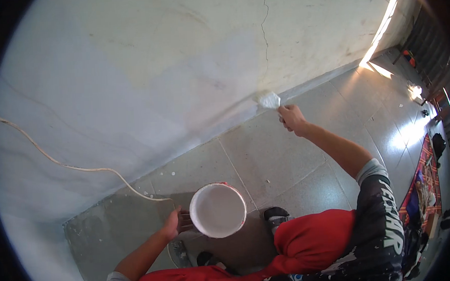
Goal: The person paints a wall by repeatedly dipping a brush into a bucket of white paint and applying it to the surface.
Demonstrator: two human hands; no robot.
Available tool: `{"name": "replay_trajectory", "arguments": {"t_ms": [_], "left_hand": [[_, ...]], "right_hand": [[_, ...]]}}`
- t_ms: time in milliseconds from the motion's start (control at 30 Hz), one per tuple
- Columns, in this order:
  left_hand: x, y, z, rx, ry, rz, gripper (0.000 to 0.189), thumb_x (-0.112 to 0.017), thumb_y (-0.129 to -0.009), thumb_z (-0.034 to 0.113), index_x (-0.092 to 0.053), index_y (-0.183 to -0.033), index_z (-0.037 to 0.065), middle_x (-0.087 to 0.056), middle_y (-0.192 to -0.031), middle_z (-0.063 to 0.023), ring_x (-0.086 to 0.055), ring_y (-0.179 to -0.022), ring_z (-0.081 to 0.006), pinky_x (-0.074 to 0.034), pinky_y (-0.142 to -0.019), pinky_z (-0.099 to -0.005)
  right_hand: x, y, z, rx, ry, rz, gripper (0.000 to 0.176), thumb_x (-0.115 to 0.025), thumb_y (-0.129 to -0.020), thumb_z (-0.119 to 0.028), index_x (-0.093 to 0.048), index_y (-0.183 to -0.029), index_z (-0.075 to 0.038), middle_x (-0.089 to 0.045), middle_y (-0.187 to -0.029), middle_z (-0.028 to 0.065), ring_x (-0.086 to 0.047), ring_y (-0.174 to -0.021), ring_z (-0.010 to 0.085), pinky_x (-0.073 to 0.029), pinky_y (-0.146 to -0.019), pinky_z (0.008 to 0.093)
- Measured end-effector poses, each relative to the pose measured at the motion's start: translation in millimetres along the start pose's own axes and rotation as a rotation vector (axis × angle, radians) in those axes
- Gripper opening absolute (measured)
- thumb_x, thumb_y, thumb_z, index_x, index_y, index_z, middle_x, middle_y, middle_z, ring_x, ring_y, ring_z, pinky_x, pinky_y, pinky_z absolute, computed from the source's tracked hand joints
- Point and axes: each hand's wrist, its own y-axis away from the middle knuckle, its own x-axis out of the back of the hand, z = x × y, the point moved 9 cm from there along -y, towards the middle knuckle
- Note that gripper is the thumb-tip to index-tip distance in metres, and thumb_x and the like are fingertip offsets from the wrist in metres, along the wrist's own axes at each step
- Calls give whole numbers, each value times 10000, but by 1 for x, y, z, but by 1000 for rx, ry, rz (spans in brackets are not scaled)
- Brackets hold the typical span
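Note:
My right hand (292, 119) is closed around the handle of a paintbrush (269, 100). Its broad head, coated in white, lies against the lower part of the wall (181, 81), just above the floor. At my left side, my left hand (177, 223) grips a round bucket (192, 214) by its side, the fingers reaching partly out of sight behind it. Whitish paint (218, 211) shows inside, and the rim has red smears. White paint covers the wall left of the brush, while a yellowish surface shows above and to the right.
A pale cable (94, 169) runs along the wall to the floor near my left hand. My feet (276, 216) are on grey tiles (297, 152). A checked cloth (418, 181) with assorted items lies at the right. A crack (264, 29) runs down the wall.

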Motion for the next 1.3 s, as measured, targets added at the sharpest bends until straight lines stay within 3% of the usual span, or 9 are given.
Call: {"name": "replay_trajectory", "arguments": {"t_ms": [233, 533, 733, 800, 900, 933, 967, 1033, 1300], "left_hand": [[1, -1, 5, -43, 20, 6, 616, -264, -999, 484, -394, -1334, -17, -483, -1334, -205, -507, -1201, -340, -366, -1053, -498], [0, -14, 5, -37, -11, 129, 487, -338, -993, 454, -573, -1118, 45, -622, -1122, -127, -580, -1048, -259, -451, -894, -427], [-8, -9, 14, -110, -7, 80, 485, -357, -977, 459, -612, -1073, 59, -658, -1031, -117, -617, -949, -271, -476, -865, -427], [-11, -6, 16, -72, -32, 75, 500, -337, -973, 461, -613, -1082, 58, -658, -1046, -111, -617, -958, -266, -475, -868, -422], [-22, 15, 28, -172, -47, -4, 459, -333, -963, 438, -624, -1021, 88, -652, -1000, -98, -617, -902, -233, -480, -826, -398], [-19, 10, 26, -165, -37, 15, 430, -355, -959, 433, -621, -970, 97, -644, -975, -85, -611, -876, -213, -480, -823, -390], [-20, 10, 22, -142, -17, 12, 430, -355, -959, 433, -621, -970, 97, -644, -975, -85, -611, -876, -213, -480, -823, -390], [-18, 16, 31, -195, -76, 68, 405, -382, -952, 426, -614, -954, 94, -642, -959, -72, -615, -864, -204, -490, -808, -377], [-19, 22, 34, -173, -105, 100, 385, -412, -947, 413, -606, -977, 82, -639, -930, -66, -633, -840, -200, -508, -763, -363]], "right_hand": [[3, -2, 23, -110, 75, -102, 230, -520, -899, -278, -529, -841, -56, -490, -630, 26, -418, -439, 114, -293, -373, 287], [-64, 98, -56, -30, 288, -618, 219, -534, -963, -272, -508, -907, -62, -473, -660, -1, -369, -471, 58, -278, -393, 235], [-132, 173, -109, 163, 602, -909, 248, -563, -964, -284, -531, -977, -39, -533, -703, 21, -455, -555, 92, -360, -468, 255], [-161, 196, -119, 475, 771, -1039, 289, -561, -962, -298, -548, -1067, -29, -567, -722, 50, -514, -617, 154, -419, -568, 321], [-191, 226, -115, 395, 994, -1077, 276, -572, -957, -255, -562, -1127, -39, -552, -733, 47, -500, -686, 138, -423, -647, 319], [-201, 236, -114, 414, 1077, -1108, 258, -565, -944, -216, -562, -1131, -39, -599, -772, 112, -573, -709, 206, -446, -653, 340], [-210, 240, -103, 394, 1081, -1134, 258, -565, -944, -216, -562, -1131, -39, -599, -772, 112, -573, -709, 206, -446, -653, 340], [-229, 250, -89, 658, 1239, -1170, 247, -558, -907, -182, -576, -1105, -35, -644, -796, 190, -646, -771, 315, -472, -706, 446], [-285, 275, 1, 1098, 1371, -1230, 196, -576, -812, -41, -633, -999, -47, -685, -858, 170, -673, -896, 331, -525, -779, 448]]}}
